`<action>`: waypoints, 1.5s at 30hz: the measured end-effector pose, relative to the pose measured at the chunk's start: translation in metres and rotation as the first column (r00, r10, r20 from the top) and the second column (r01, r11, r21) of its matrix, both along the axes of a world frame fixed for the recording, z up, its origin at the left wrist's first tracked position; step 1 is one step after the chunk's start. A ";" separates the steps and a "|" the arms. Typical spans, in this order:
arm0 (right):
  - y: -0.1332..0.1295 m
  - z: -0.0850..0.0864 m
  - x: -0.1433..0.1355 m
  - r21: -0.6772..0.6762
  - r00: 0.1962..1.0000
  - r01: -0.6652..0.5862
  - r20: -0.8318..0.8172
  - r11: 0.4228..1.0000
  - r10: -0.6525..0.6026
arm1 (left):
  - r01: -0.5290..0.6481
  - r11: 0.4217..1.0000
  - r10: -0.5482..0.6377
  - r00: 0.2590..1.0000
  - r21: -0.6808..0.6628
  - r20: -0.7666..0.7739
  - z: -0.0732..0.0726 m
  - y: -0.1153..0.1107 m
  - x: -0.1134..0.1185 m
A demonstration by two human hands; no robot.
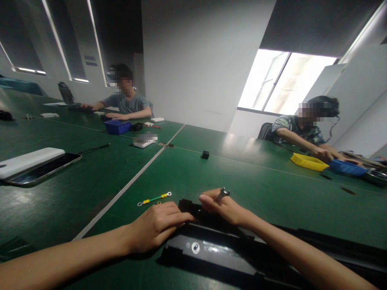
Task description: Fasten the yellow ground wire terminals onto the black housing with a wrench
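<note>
A long black part (223,251) with a glossy face lies on the green table at the lower right. My left hand (155,225) rests at its left end, fingertips touching the dark piece there; whether it pinches anything small is hidden. Over the same end, my right hand (222,207) is closed around a small metal wrench, whose open jaw (224,192) sticks up past the fingers. Beyond my left hand lies a green-and-yellow wire (155,199) with ring terminals, and a small brass-coloured ring (159,203) is beside it.
A small black block (205,154) stands mid-table. A phone (45,169) and a white case (33,159) lie left. Farther off are a dark blue bin (117,127), a yellow bin (308,162) and a blue bin (347,167). Two people sit across the table.
</note>
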State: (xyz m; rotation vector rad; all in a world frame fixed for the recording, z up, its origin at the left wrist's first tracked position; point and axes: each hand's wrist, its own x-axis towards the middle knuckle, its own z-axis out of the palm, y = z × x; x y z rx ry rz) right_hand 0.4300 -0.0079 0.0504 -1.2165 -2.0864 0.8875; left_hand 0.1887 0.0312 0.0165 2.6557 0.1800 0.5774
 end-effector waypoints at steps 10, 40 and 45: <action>0.000 0.000 0.000 -0.040 0.999 -0.031 -0.018 0.999 0.031 | -0.004 1.000 0.004 1.000 0.009 0.003 0.001 -0.001 0.001; -0.002 0.004 -0.003 -0.120 1.000 -0.013 -0.015 0.993 0.012 | -0.001 1.000 0.001 1.000 0.022 0.009 0.002 -0.001 0.001; -0.002 0.005 -0.004 -0.112 1.000 -0.019 -0.021 0.993 0.017 | -0.001 1.000 0.001 1.000 0.021 0.012 0.002 0.000 0.001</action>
